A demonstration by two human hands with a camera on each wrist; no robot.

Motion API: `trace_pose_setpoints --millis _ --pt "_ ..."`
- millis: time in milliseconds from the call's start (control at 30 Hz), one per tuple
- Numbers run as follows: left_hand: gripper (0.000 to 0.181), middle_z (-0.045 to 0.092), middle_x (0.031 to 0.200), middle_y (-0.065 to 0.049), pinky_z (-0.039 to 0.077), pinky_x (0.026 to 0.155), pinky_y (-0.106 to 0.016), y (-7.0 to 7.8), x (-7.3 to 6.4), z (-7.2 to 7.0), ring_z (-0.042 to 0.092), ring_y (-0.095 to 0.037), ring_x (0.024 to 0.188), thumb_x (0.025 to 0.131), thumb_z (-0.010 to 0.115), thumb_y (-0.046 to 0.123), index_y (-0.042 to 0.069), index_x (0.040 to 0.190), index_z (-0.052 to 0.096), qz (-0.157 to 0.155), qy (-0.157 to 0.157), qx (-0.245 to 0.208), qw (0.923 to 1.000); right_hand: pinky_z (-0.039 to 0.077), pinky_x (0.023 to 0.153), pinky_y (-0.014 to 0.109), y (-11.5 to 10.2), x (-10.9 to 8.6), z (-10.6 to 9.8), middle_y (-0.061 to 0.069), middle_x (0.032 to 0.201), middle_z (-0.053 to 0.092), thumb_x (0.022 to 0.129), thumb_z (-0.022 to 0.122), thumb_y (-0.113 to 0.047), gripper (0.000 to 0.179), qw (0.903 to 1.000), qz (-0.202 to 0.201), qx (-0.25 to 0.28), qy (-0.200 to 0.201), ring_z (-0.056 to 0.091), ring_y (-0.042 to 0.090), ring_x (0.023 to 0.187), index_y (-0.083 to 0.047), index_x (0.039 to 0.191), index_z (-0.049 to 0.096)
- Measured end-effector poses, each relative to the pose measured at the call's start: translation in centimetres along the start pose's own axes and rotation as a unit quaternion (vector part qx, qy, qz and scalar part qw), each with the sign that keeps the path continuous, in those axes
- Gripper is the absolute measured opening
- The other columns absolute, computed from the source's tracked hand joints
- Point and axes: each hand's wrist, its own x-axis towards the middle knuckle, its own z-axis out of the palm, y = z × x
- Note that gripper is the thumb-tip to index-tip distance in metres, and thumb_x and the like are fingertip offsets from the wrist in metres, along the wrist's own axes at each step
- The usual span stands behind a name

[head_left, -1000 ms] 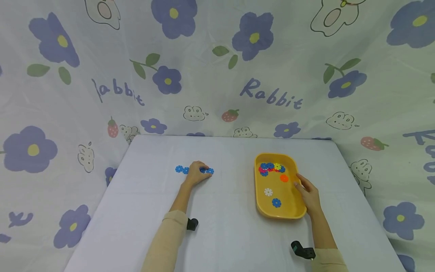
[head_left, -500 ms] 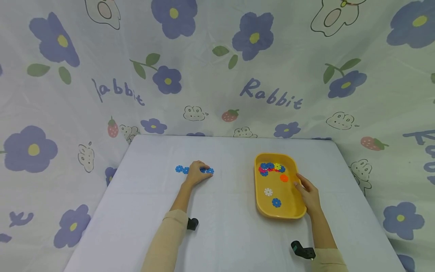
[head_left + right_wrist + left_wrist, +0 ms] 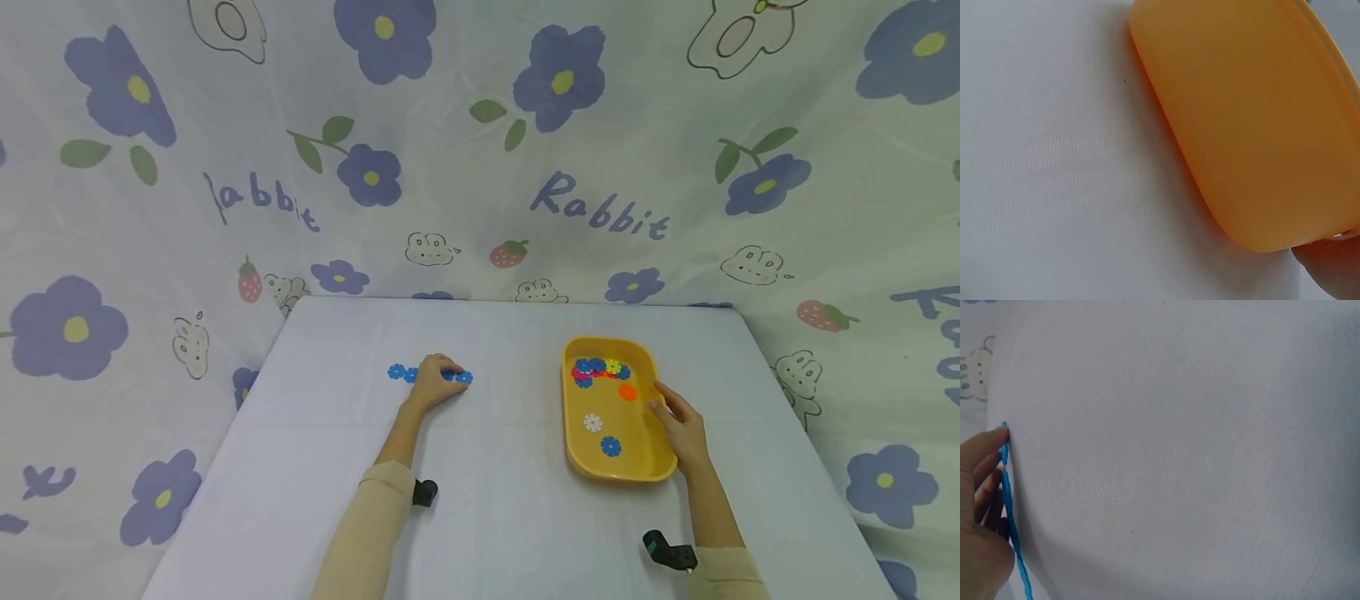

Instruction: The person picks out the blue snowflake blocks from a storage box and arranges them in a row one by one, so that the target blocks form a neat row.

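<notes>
A row of blue plastic snowflake discs (image 3: pixel 396 372) lies on the white table at the left. My left hand (image 3: pixel 431 382) covers its middle, with thumb and index finger pinching the discs near the right end. Edge-on in the left wrist view, the same row (image 3: pixel 1012 519) looks like a thin blue strip along the fingers. My right hand (image 3: pixel 681 427) grips the right rim of a yellow tray (image 3: pixel 637 450), its thumb over the edge. The tray's outer wall (image 3: pixel 1241 125) fills much of the right wrist view, hiding most of that hand.
Inside the tray, blue, pink and yellow discs (image 3: pixel 596 367) cluster at the far end. An orange disc (image 3: pixel 627 392), a white disc (image 3: pixel 592 423) and a blue disc (image 3: pixel 611 447) lie apart. A patterned curtain (image 3: pixel 465 167) hangs behind the table.
</notes>
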Motion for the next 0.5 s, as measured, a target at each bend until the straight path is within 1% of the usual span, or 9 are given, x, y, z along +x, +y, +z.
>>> trace_pose_setpoints --millis 200,267,400,500 --pt "0.029 0.065 0.094 -0.014 0.042 0.094 -0.045 -0.09 0.06 -0.05 0.054 -0.032 0.100 0.067 0.082 0.010 -0.001 0.092 0.072 -0.011 -0.005 0.008 0.9999 0.024 0.110 0.043 0.10 0.01 -0.02 0.009 0.155 0.023 0.095 0.054 -0.036 0.058 1.0000 -0.007 0.000 -0.004 0.016 0.025 0.143 -0.012 0.145 0.037" --pt "0.031 0.065 0.096 -0.014 0.042 0.095 -0.044 -0.05 0.06 -0.07 0.055 -0.031 0.101 0.067 0.082 0.011 -0.001 0.094 0.072 -0.016 -0.005 0.004 0.9999 0.024 0.110 0.042 0.14 0.02 -0.03 0.008 0.155 0.023 0.095 0.054 -0.036 0.058 1.0000 -0.008 -0.001 -0.004 0.015 0.025 0.143 -0.012 0.145 0.036" --pt "0.036 0.066 0.100 -0.014 0.042 0.096 -0.044 0.10 0.03 0.01 0.056 -0.032 0.103 0.067 0.081 0.014 -0.002 0.098 0.070 -0.024 0.005 -0.012 0.9996 0.024 0.110 0.041 0.19 0.04 -0.08 0.008 0.155 0.022 0.095 0.054 -0.036 0.059 1.0000 -0.006 -0.003 -0.003 0.015 0.024 0.143 -0.012 0.145 0.036" --pt "0.040 0.066 0.104 -0.017 0.042 0.097 -0.045 0.27 0.03 0.31 0.056 -0.034 0.106 0.067 0.081 0.015 -0.003 0.101 0.069 -0.018 0.019 -0.014 0.9995 0.024 0.110 0.041 0.17 0.02 -0.13 0.007 0.155 0.022 0.095 0.054 -0.037 0.059 1.0000 -0.001 -0.004 -0.001 0.015 0.023 0.143 -0.013 0.145 0.036"
